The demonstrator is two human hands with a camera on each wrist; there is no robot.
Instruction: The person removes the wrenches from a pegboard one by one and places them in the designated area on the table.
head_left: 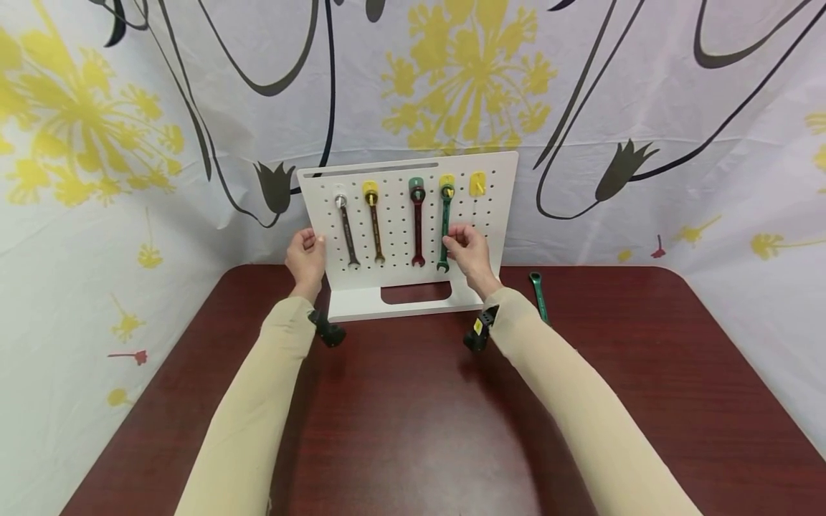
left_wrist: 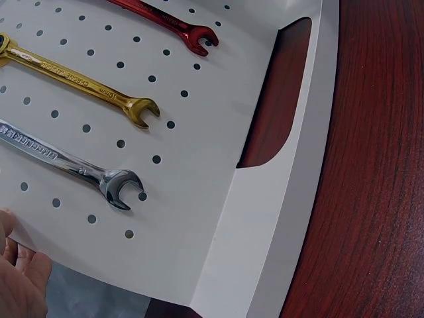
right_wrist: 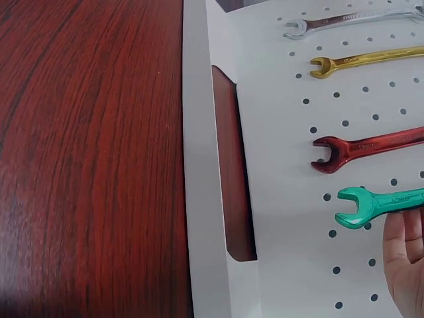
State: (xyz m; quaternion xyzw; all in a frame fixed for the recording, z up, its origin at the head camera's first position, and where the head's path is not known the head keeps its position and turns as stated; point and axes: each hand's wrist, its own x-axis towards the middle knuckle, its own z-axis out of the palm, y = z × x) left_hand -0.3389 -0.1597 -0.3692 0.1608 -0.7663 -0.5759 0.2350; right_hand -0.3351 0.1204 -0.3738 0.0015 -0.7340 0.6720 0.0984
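Observation:
A white pegboard stands upright on the table, with a silver wrench, a gold wrench, a red wrench and a green wrench hanging from hooks. At the board's left edge, my left hand grips the rim with thumb and curled fingers. My right hand pinches the green wrench along its lower shaft, just above the open jaw end; the wrench's ring end is at its yellow hook. In the right wrist view, fingers lie under the green shaft.
A second green wrench lies on the dark red table, right of the board and partly behind my right sleeve. One yellow hook at the board's upper right bears no wrench. Patterned cloth hangs close behind.

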